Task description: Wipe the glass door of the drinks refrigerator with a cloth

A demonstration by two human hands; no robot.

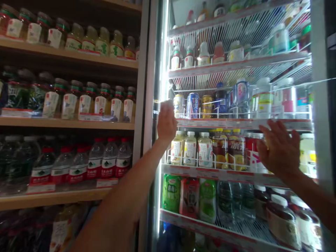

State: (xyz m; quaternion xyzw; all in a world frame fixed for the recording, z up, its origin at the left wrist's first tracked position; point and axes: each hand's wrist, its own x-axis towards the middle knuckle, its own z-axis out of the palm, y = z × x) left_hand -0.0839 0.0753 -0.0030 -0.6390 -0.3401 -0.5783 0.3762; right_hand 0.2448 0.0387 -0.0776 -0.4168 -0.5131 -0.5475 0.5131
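Note:
My left hand (pixel 167 120) is raised at the left side of a lit drinks fridge, blurred, its fingers seeming stretched upward and nothing visible in it. Close to it are a light-coloured can (pixel 179 105) and a blue can (pixel 193 105) on a middle shelf. Farther right, my right hand (pixel 282 150) has its fingers spread and holds nothing. It overlaps the view of a red-and-white package (pixel 254 154) and a pale bottle (pixel 307 150); whether it touches anything I cannot tell. Tea bottles (pixel 205 148) with white caps stand between the hands.
A metal frame (pixel 149 87) divides the fridge from wooden shelves (pixel 65 122) on the left, which bear red-capped water bottles (pixel 109 159) and juice bottles. Lower in the fridge are green cartons (pixel 172 194), large water bottles and dark jars (pixel 283 220). White wire rails front the shelves.

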